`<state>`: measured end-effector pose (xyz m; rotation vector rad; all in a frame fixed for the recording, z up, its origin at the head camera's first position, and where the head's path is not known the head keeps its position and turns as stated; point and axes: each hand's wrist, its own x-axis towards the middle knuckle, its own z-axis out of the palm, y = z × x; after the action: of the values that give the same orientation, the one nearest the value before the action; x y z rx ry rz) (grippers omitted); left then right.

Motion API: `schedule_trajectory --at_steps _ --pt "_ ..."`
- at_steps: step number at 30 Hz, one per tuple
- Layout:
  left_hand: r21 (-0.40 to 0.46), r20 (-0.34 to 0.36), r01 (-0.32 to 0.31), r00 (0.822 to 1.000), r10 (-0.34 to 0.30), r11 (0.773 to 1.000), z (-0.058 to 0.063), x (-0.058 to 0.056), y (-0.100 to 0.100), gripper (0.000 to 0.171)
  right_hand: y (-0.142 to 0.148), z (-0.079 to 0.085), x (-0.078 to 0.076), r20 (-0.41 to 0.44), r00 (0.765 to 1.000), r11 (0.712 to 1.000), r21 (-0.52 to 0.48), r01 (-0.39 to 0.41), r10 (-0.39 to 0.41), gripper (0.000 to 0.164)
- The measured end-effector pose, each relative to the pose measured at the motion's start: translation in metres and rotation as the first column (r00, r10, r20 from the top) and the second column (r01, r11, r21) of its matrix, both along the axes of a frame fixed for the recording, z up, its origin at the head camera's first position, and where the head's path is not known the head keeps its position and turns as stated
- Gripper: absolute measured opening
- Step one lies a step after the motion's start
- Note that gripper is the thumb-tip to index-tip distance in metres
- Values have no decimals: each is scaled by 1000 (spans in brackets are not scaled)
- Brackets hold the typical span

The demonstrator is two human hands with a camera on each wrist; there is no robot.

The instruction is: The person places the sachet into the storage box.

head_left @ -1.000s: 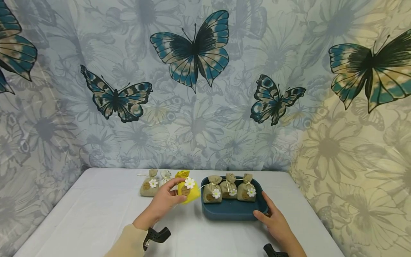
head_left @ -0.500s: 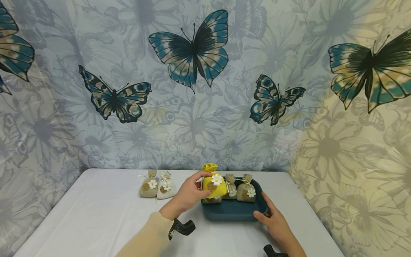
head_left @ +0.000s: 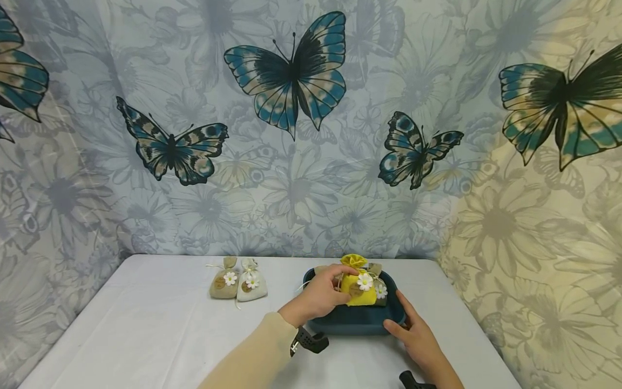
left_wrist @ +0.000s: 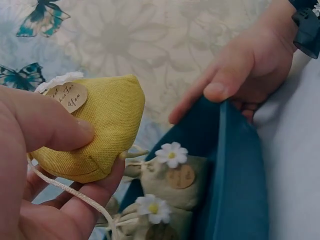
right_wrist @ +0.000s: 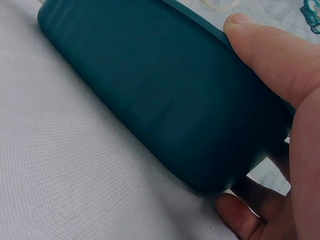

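My left hand [head_left: 320, 292] holds a yellow drawstring sachet [head_left: 368, 298] above a dark teal tray [head_left: 346, 326]. In the left wrist view, thumb and fingers pinch this sachet [left_wrist: 120, 102], which carries a round paper tag and a pale cord. Beneath it in the tray sit beige sachets [left_wrist: 195, 198] with white flowers; from the head they are mostly hidden behind my left hand and the yellow one. My right hand [head_left: 417, 330] grips the right end of the tray, thumb on the rim, other fingers around the outer wall [right_wrist: 150, 90].
On the white-covered table [head_left: 146, 324], left of the tray, a beige sachet [head_left: 222, 290] and a white sachet [head_left: 255, 293] stand side by side. A butterfly-patterned cloth [head_left: 301, 216] hangs behind the table's back edge.
My left hand has carried the yellow sachet rightward, from beside the tray's left end to above its right part. The white sachet has come into full view. My right hand has stayed on the tray.
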<state>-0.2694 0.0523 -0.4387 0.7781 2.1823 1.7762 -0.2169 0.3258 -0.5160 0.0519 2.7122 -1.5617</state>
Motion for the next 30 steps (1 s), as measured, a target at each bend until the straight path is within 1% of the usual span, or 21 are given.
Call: schedule_trajectory --at_steps 5,11,16,20,23,26,30 --pt "-86 -46 -24 999 20 996 -7 -2 16 51 0 1 0 -2 1000 999 32 5 -5 91" --pt "-169 -43 -26 999 19 985 -16 -3 32 49 0 2 1 2 1000 1000 27 -2 2 93" --pt "-247 -115 -48 993 20 968 -23 -7 42 48 2 2 -1 -6 1000 998 55 7 -6 92" --pt "-271 -129 -43 992 8 962 -30 -10 50 48 2 0 -1 0 1000 999 36 14 -14 92" --pt "-302 -141 -49 990 6 952 -35 -11 54 47 1 -1 -1 5 1000 1000 11 7 -7 91" --pt "-334 -153 -61 988 10 941 -37 -12 57 46 0 -1 -1 -8 1000 1000 22 1 -1 89" --pt "-329 -148 -65 989 17 942 -38 -13 60 46 1 -1 -1 -17 1000 999 38 -3 4 89"
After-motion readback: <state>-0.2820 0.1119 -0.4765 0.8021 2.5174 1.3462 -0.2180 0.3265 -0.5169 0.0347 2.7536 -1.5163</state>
